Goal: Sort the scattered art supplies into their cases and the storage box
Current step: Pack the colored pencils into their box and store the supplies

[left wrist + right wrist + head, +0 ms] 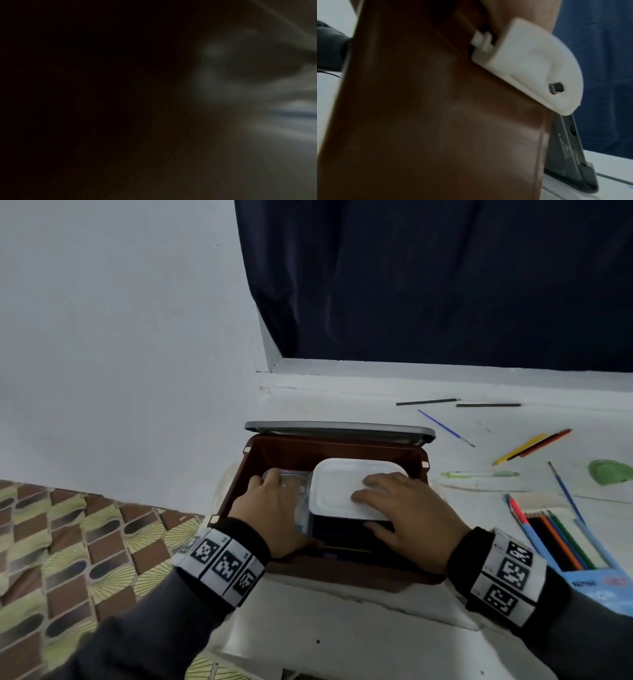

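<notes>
A brown storage box (422,461) stands open on the white surface, its grey lid (339,428) propped behind it. Inside lie a white-lidded container (342,484) and, to its left, a clear plastic case (295,478). My left hand (269,481) reaches into the box, its fingers curled over the clear case. The fingers of my right hand (383,491) lie flat on the white lid, thumb at its near edge. The right wrist view shows the box's brown outer wall (436,121) and a white latch (530,67). The left wrist view is dark and blurred.
To the right lie two dark pencils (426,401), a thin blue brush (445,428), yellow and red pencils (534,445), a green pen (479,474), another blue brush (565,491) and an open pencil case (561,539). A patterned bedspread (68,542) lies left, a dark curtain (445,285) behind.
</notes>
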Demonstrator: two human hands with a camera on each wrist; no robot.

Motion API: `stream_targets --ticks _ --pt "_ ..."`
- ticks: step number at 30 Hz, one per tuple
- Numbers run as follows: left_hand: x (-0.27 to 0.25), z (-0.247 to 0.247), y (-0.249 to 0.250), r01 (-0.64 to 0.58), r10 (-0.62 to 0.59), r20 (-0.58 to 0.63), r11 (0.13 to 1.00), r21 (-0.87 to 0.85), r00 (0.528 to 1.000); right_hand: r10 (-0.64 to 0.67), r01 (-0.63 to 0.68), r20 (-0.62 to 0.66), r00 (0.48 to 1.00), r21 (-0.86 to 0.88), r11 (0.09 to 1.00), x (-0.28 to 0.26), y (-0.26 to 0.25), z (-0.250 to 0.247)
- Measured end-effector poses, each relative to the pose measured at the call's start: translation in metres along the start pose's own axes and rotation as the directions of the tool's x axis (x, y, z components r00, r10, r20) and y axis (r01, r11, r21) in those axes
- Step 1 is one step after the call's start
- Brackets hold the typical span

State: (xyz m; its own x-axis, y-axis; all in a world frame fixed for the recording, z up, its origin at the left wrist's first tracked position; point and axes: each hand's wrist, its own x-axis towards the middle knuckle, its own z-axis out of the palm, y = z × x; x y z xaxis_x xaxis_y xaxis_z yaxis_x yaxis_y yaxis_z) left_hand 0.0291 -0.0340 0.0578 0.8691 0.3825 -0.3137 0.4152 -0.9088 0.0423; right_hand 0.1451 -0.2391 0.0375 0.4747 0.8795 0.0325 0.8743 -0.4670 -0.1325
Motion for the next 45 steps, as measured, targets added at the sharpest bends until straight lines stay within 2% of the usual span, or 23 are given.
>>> stream_targets --ticks 7,12,19,21,25,28,30,34,36,38,40,43,45 --pt "-0.011 0.002 0.002 -0.076 0.064 -0.08 0.983 -0.166 0.995 0.008 0.001 -0.147 0.989 0.06 0.998 -0.002 0.0 0.009" --pt "-0.017 0.002 -0.002 -0.093 0.069 -0.084 0.939 -0.332 0.994 0.047 0.006 -0.25 0.967 0.205 0.979 -0.003 -0.002 0.009" --pt "-0.028 -0.008 -0.01 -0.154 0.109 -0.138 0.912 -0.38 0.984 0.069 0.028 -0.321 0.945 0.286 0.958 -0.005 -0.001 0.014" --pt "-0.031 -0.008 -0.011 -0.167 0.102 -0.187 0.913 -0.373 0.977 0.065 0.033 -0.344 0.937 0.273 0.961 -0.005 0.0 0.014" --pt "-0.032 -0.007 -0.012 -0.149 0.054 -0.291 0.937 -0.315 0.955 0.012 0.037 -0.312 0.95 0.152 0.988 -0.008 -0.001 0.011" --pt "-0.032 -0.005 -0.014 -0.155 0.059 -0.363 0.958 -0.241 0.93 -0.015 0.027 -0.18 0.984 0.067 0.997 -0.006 -0.003 0.002" --pt "-0.032 -0.006 -0.017 -0.155 0.031 -0.41 0.949 -0.274 0.912 -0.039 0.043 -0.121 0.992 0.032 0.999 -0.005 -0.003 0.001" --pt "-0.036 -0.014 -0.021 -0.211 0.011 -0.515 0.92 -0.331 0.857 -0.025 0.043 -0.158 0.987 0.111 0.993 -0.005 -0.003 0.001" --pt "-0.041 -0.019 -0.02 -0.309 0.099 -0.571 0.908 -0.283 0.815 0.009 0.032 -0.201 0.98 0.203 0.979 -0.004 -0.001 0.003" --pt "-0.046 -0.025 -0.015 -0.423 0.212 -0.632 0.883 -0.202 0.745 0.061 0.029 -0.268 0.961 0.318 0.948 -0.003 0.0 0.006" --pt "-0.047 -0.03 -0.01 -0.507 0.312 -0.65 0.852 -0.131 0.693 0.13 0.038 -0.374 0.918 0.41 0.911 -0.005 0.001 0.009" --pt "-0.037 -0.032 0.0 -0.625 0.495 -0.576 0.78 -0.037 0.651 0.271 0.054 -0.557 0.785 0.497 0.866 -0.01 0.004 0.005" --pt "-0.028 -0.035 0.006 -0.666 0.564 -0.499 0.745 -0.035 0.658 0.322 0.068 -0.607 0.727 0.53 0.845 -0.016 0.007 0.0"
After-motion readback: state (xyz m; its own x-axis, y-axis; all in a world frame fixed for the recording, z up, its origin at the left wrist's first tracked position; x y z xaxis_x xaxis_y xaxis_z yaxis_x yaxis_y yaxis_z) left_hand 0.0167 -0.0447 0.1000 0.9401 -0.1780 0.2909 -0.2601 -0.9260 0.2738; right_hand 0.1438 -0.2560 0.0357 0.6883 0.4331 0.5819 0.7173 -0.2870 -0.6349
